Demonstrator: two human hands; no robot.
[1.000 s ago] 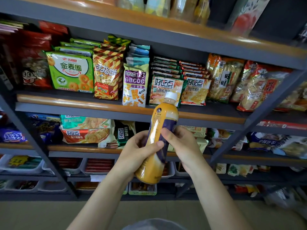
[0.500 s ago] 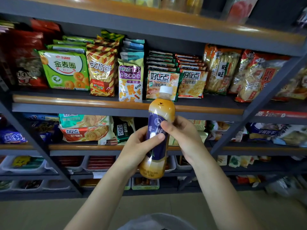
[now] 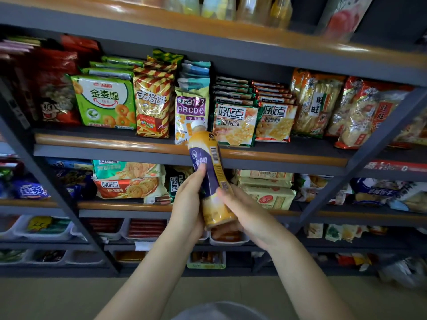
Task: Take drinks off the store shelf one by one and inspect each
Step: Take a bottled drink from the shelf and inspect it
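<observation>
Holding: one drink bottle [image 3: 209,179] grasped in both hands, in the air in front of the store shelf [image 3: 161,147] and off it.
Item: plastic bottle, yellow-orange contents, purple label wrap, pale cap at top; the cap overlaps the snack packs behind it in this view.
Attitude: roughly upright, top leaning a little to the left, so the barcode panel and small print face the camera; judged to be the reading position for inspection.
Left hand [image 3: 187,211]: wrapped round the bottle's left side at mid-height, thumb laid across the purple label; judged to steady the bottle and to be placed for turning it.
Right hand [image 3: 249,215]: curled round the lower right of the bottle, fingers passing under the base; judged to carry the weight, which leaves the upper label uncovered.
Position: level with the gap between the two middle shelf boards, clear of the stock.
Stock behind, upper row: green ring-snack bag [image 3: 105,103], striped stick-biscuit bag [image 3: 153,109], purple letter-biscuit pack [image 3: 190,112], rice-cracker packs further right.
Stock behind, lower row: biscuit packs [image 3: 127,181]; trays of small goods below those.
Top shelf: more bottles, blurred; probably where the drinks stand.
Stage: inspection of this bottle under way; judged next, return it and take another.
</observation>
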